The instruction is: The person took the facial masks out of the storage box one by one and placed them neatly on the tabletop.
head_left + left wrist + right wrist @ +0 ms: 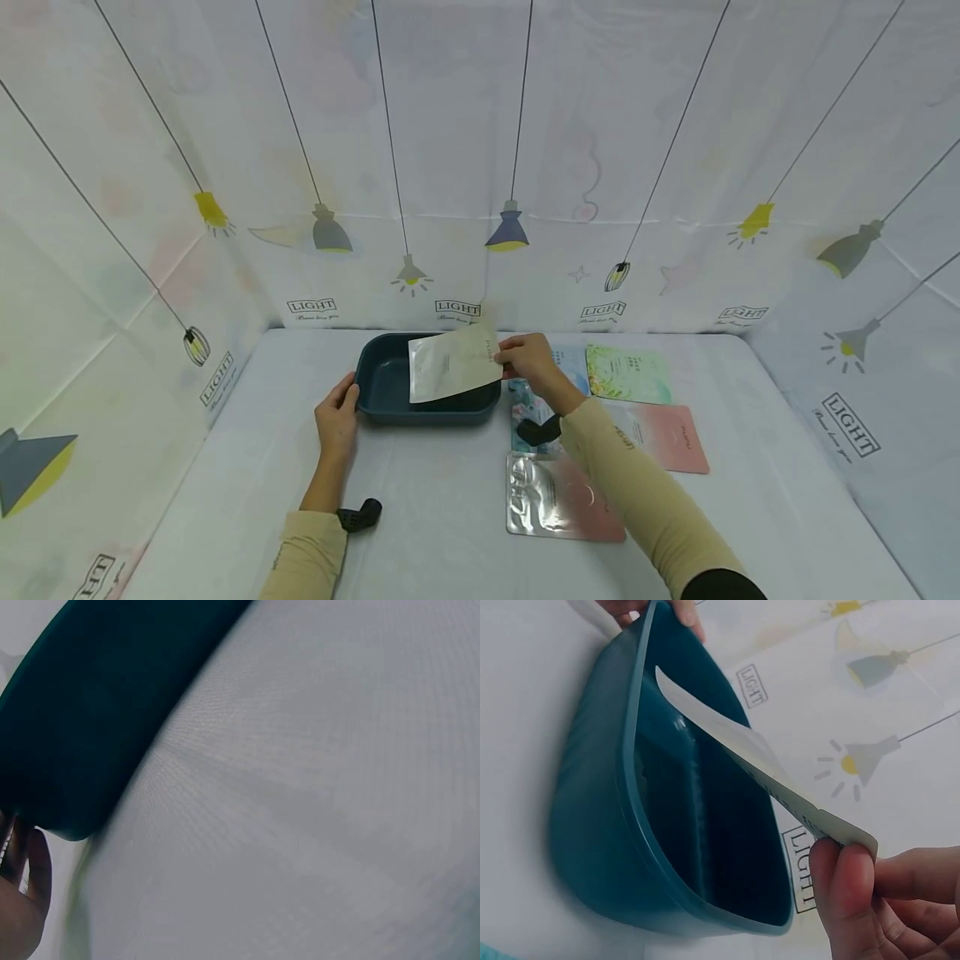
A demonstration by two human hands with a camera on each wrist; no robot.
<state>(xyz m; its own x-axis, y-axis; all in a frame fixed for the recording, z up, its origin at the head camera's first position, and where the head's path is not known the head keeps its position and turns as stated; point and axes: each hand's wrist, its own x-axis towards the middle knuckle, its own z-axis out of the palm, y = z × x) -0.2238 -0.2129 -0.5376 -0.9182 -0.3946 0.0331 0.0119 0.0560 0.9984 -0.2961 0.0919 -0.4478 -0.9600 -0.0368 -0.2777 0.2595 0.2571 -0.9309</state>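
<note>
A pale cream and silver sheet-mask packet [450, 362] slants over a dark teal plastic basin [427, 417], its far end reaching in past the rim. My right hand [528, 360] pinches the packet's right edge between thumb and fingers, also seen in the right wrist view [885, 900]. At the basin's left end, my left hand [337, 421] holds the wall near the corner. Its thumb [39, 870] shows beside the basin's corner in the left wrist view, and the other fingers are partly hidden there.
Several more packets lie right of the basin: a green one [628, 373], a blue one [525, 408] partly under the right arm, a pink one [686, 437] and a silver-pink one [543, 500] nearer the front. A lamp-patterned cloth wall [450, 167] rises behind the white table [420, 517].
</note>
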